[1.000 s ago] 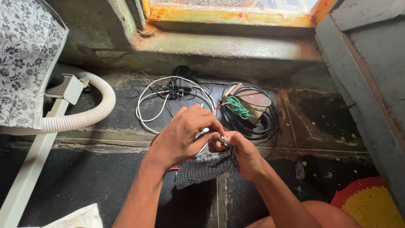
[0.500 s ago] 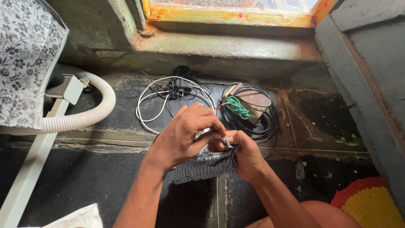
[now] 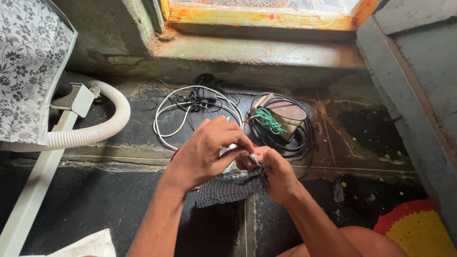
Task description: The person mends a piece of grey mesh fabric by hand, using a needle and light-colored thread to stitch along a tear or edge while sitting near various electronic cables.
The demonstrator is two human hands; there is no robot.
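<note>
My left hand (image 3: 207,152) and my right hand (image 3: 273,169) meet over the dark floor, fingertips pinched together on a small pale metallic piece (image 3: 253,157). A dark checked cloth (image 3: 228,188) hangs under both hands, gripped mostly by my right hand. What the small piece is cannot be made out. Just beyond my hands lies a tangle of white cable (image 3: 178,114) and a small brown box (image 3: 281,116) wrapped with black cable and green wire.
A white ribbed hose (image 3: 102,128) and a white plastic rail (image 3: 35,190) lie at left under a floral fabric (image 3: 28,62). A concrete sill with an orange window frame (image 3: 257,16) runs along the back. A grey wall (image 3: 419,85) stands right, a red-and-yellow mat (image 3: 419,231) at bottom right.
My hands have stayed in place; the fingers shifted slightly on the small piece and the cloth moved a little beneath them.
</note>
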